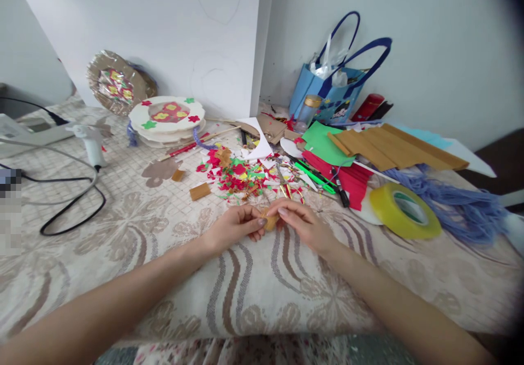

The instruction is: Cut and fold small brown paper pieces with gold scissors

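Between my two hands, over the front middle of the table, is a small piece of tan crepe paper [270, 222]. My left hand [237, 226] pinches its left side between thumb and fingers. From the other side my right hand [302, 224] grips it with the fingertips, which partly cover it. Two more tan paper pieces, a larger one [200, 191] and a smaller one [177, 175], lie on the cloth to the left. Just beyond my hands spreads a heap of red, green, white and yellow paper scraps [241, 177].
A glue gun [92, 144] with a looping black cord stands left. Decorated round paper crafts [139, 122] sit behind. To the right are a yellow tape roll [387, 212], blue yarn [458, 204], folded tan paper [401, 144], green pens [315, 177] and a blue bag [319, 92].
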`<state>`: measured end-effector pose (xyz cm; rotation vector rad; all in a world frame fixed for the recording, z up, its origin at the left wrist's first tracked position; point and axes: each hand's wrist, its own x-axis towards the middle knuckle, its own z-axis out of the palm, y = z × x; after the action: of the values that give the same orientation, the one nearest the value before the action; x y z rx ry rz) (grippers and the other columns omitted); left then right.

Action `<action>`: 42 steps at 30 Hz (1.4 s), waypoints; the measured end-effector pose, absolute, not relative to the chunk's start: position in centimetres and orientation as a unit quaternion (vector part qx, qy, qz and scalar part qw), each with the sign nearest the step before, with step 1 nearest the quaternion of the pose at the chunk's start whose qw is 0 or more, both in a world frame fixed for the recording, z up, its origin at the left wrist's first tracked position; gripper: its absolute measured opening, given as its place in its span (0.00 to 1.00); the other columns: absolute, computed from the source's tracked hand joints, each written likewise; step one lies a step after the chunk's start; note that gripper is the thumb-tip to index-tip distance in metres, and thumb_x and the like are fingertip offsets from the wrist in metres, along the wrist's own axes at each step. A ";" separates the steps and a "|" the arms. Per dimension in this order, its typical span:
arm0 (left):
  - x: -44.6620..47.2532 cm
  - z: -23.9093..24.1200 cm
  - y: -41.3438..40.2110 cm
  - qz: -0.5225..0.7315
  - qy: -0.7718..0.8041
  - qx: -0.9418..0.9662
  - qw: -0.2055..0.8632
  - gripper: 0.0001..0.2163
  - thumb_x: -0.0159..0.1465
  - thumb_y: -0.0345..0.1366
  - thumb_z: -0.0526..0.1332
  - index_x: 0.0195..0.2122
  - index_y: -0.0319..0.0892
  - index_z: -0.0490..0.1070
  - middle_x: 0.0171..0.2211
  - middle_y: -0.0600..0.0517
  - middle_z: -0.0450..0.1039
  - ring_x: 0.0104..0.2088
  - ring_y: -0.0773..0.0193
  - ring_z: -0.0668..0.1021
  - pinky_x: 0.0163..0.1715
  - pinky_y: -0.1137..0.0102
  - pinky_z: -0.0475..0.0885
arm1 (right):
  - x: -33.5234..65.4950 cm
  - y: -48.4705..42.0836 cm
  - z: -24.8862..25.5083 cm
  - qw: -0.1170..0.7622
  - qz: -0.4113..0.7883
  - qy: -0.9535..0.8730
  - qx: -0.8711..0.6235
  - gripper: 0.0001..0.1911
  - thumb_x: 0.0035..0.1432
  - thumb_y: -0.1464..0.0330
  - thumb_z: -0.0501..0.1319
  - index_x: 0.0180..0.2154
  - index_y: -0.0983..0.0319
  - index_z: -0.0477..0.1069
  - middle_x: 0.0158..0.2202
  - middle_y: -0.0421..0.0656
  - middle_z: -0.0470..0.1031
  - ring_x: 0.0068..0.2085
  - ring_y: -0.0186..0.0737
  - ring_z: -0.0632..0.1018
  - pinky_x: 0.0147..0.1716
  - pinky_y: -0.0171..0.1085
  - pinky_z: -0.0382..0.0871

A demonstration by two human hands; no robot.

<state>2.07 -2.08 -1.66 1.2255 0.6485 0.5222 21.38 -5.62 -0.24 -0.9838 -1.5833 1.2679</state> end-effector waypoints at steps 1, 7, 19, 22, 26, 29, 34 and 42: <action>2.1 -1.7 -2.1 0.235 0.291 0.561 0.738 0.12 0.57 0.42 0.63 0.29 0.37 0.67 0.23 0.55 0.69 0.24 0.71 0.70 0.27 0.74 0.66 | 21.4 -5.6 -0.2 0.425 0.506 -0.638 -0.395 0.13 0.63 0.64 0.53 0.36 0.61 0.74 0.37 0.44 0.71 0.35 0.37 0.72 0.31 0.34 0.66; 2.1 -1.4 -2.2 0.288 0.341 0.533 0.719 0.11 0.55 0.41 0.64 0.30 0.38 0.67 0.23 0.57 0.67 0.23 0.72 0.69 0.26 0.75 0.64 | 21.4 -5.7 -0.8 0.448 0.541 -0.579 -0.414 0.14 0.63 0.61 0.52 0.37 0.60 0.74 0.35 0.43 0.73 0.32 0.36 0.72 0.30 0.34 0.67; 2.4 -1.4 -2.3 0.325 0.353 0.420 0.770 0.14 0.57 0.47 0.61 0.29 0.39 0.67 0.23 0.54 0.70 0.26 0.66 0.74 0.29 0.70 0.69 | 21.3 -6.0 -0.4 0.453 0.522 -0.594 -0.411 0.16 0.64 0.60 0.49 0.39 0.60 0.73 0.32 0.43 0.72 0.32 0.37 0.73 0.31 0.35 0.68; 2.2 -1.4 -2.2 0.303 0.335 0.459 0.765 0.12 0.57 0.44 0.62 0.30 0.39 0.68 0.25 0.53 0.71 0.27 0.67 0.74 0.30 0.71 0.68 | 21.3 -6.0 -0.4 0.456 0.518 -0.602 -0.402 0.16 0.65 0.60 0.49 0.40 0.60 0.72 0.32 0.43 0.71 0.33 0.38 0.73 0.31 0.36 0.68; 2.0 -1.4 -2.1 0.305 0.328 0.464 0.764 0.11 0.53 0.39 0.66 0.30 0.38 0.69 0.26 0.54 0.72 0.27 0.70 0.73 0.31 0.73 0.67 | 21.2 -6.0 -0.3 0.442 0.516 -0.610 -0.408 0.17 0.64 0.60 0.49 0.40 0.60 0.72 0.33 0.43 0.72 0.34 0.38 0.73 0.31 0.36 0.68; 2.0 -1.4 -2.1 0.309 0.339 0.450 0.766 0.11 0.52 0.39 0.67 0.29 0.38 0.69 0.25 0.54 0.71 0.26 0.70 0.73 0.30 0.72 0.67 | 21.1 -6.0 0.1 0.421 0.496 -0.632 -0.420 0.15 0.63 0.60 0.51 0.39 0.60 0.73 0.35 0.44 0.72 0.34 0.38 0.73 0.30 0.35 0.68; 2.1 -1.3 -2.1 0.292 0.345 0.468 0.760 0.11 0.53 0.40 0.66 0.29 0.38 0.70 0.23 0.54 0.71 0.25 0.70 0.72 0.29 0.73 0.67 | 21.2 -6.0 0.4 0.406 0.472 -0.644 -0.445 0.14 0.63 0.61 0.51 0.40 0.59 0.73 0.37 0.43 0.72 0.32 0.36 0.71 0.30 0.34 0.67; 2.1 -1.4 -2.0 0.289 0.329 0.470 0.766 0.10 0.53 0.38 0.67 0.30 0.38 0.70 0.25 0.53 0.73 0.27 0.70 0.74 0.31 0.73 0.68 | 21.2 -6.0 -0.2 0.413 0.487 -0.654 -0.405 0.12 0.63 0.67 0.51 0.44 0.58 0.71 0.40 0.43 0.70 0.33 0.35 0.71 0.32 0.34 0.68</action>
<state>2.07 -2.01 -1.40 1.0216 0.7138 0.6273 21.19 -6.00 -0.22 -1.0174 -1.6445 1.2248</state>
